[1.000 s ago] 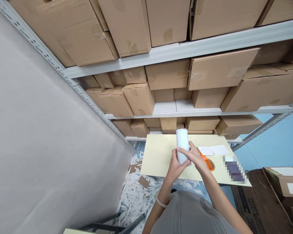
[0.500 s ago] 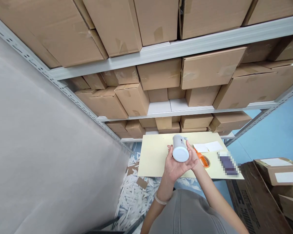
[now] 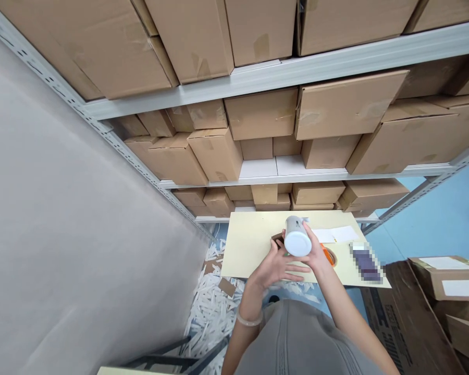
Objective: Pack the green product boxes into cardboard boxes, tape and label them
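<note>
My right hand [image 3: 315, 249] is wrapped round the side of a white cylindrical cup [image 3: 297, 237] with small dark print, held tilted above the table with its flat round end towards me. Below and to the left of the cup, my left hand [image 3: 271, 268] has its fingers spread and pointing right. Whether its fingertips touch the cup I cannot tell. Just beyond the left thumb shows a small brown cardboard piece [image 3: 277, 238], mostly hidden by the hand and cup.
On the cream table [image 3: 244, 250] are an orange tape dispenser [image 3: 328, 255], white paper [image 3: 336, 234] and a blurred phone-like thing [image 3: 365, 262]. Shelves of cardboard boxes [image 3: 214, 153] rise behind. White paper strips [image 3: 211, 317] litter the floor; more cartons [image 3: 449, 276] stand at right.
My left hand has come off the cup, its fingers now spread below it. The cup has shifted slightly right in my right hand. The brown cardboard piece has come into view.
</note>
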Motion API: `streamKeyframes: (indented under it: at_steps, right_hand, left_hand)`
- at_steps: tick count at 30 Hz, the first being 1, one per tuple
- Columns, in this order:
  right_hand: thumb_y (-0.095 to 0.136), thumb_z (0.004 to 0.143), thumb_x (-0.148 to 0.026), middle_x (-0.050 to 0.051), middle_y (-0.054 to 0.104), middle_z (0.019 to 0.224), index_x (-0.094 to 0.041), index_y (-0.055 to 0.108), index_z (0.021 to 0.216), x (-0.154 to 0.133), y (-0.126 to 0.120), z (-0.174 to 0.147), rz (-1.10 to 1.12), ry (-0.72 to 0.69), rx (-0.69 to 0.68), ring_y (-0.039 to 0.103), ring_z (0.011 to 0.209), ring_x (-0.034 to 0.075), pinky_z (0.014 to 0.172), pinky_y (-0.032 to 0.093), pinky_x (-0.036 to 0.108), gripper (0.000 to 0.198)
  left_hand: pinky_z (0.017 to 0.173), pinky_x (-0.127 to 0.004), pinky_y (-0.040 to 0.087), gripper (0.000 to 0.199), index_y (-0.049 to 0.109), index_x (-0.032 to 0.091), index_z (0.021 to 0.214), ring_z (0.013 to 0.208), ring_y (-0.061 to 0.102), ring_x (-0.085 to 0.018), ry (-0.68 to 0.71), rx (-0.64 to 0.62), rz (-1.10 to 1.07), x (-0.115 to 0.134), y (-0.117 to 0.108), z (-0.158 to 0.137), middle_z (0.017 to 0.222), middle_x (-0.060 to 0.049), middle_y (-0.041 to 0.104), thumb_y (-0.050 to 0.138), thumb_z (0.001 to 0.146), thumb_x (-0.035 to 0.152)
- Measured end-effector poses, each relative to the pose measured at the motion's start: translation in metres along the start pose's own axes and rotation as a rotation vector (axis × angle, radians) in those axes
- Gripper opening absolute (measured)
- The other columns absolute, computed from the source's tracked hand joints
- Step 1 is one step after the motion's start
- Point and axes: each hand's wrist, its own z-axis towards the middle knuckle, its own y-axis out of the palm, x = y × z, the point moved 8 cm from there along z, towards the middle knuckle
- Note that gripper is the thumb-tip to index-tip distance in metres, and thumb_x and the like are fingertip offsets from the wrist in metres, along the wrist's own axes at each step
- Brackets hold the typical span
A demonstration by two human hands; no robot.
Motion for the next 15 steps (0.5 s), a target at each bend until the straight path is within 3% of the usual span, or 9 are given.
streamKeyframes:
  at_steps: [3, 5, 8, 12, 15]
  right_hand:
    - [0.057, 0.079, -0.071, 0.01, 0.075, 0.094, -0.023, 0.066, 0.099, -0.01, -0.024, 0.005, 0.037, -0.06, 0.137, 0.07, 0.098, 0.033, 0.083, 0.057, 0.048, 0.053]
    - [0.068, 0.075, -0.061, 0.009, 0.074, 0.096, -0.023, 0.065, 0.097, -0.017, -0.038, 0.005, -0.043, -0.125, 0.267, 0.069, 0.095, 0.031, 0.082, 0.056, 0.043, 0.044]
    - [0.079, 0.066, -0.053, 0.006, 0.073, 0.094, -0.024, 0.062, 0.103, -0.027, -0.042, -0.001, -0.294, -0.217, 0.409, 0.068, 0.091, 0.029, 0.078, 0.054, 0.039, 0.05]
    - [0.08, 0.059, -0.054, 0.002, 0.07, 0.087, -0.027, 0.056, 0.102, -0.038, -0.024, -0.016, -0.755, -0.228, 0.528, 0.066, 0.086, 0.028, 0.076, 0.05, 0.039, 0.056]
    - [0.078, 0.061, -0.059, 0.004, 0.07, 0.093, -0.027, 0.056, 0.102, -0.039, -0.014, -0.024, -0.91, -0.172, 0.539, 0.066, 0.088, 0.028, 0.076, 0.048, 0.038, 0.057]
  left_hand:
    - [0.095, -0.045, 0.046, 0.074, 0.052, 0.022, 0.127, 0.115, 0.061, -0.03, 0.201, 0.373, 0.149, 0.024, -0.044, -0.018, 0.132, -0.016, 0.059, 0.043, 0.082, 0.08]
    - [0.101, -0.04, 0.043, 0.066, 0.051, 0.023, 0.127, 0.122, 0.056, -0.028, 0.357, 0.533, 0.253, 0.04, -0.053, -0.029, 0.137, -0.015, 0.054, 0.057, 0.082, 0.071]
    - [0.11, -0.04, 0.034, 0.07, 0.049, 0.022, 0.132, 0.131, 0.047, -0.03, 0.468, 0.555, 0.431, 0.047, -0.037, -0.028, 0.144, -0.017, 0.045, 0.077, 0.075, 0.053]
    - [0.113, -0.041, 0.029, 0.096, 0.04, 0.024, 0.141, 0.14, 0.035, -0.034, 0.486, 0.527, 0.634, 0.033, -0.011, -0.018, 0.151, -0.015, 0.038, 0.089, 0.06, 0.035]
    - [0.105, -0.04, 0.036, 0.101, 0.04, 0.024, 0.14, 0.131, 0.046, -0.036, 0.423, 0.559, 0.602, 0.02, -0.012, -0.013, 0.142, -0.015, 0.047, 0.091, 0.054, 0.031]
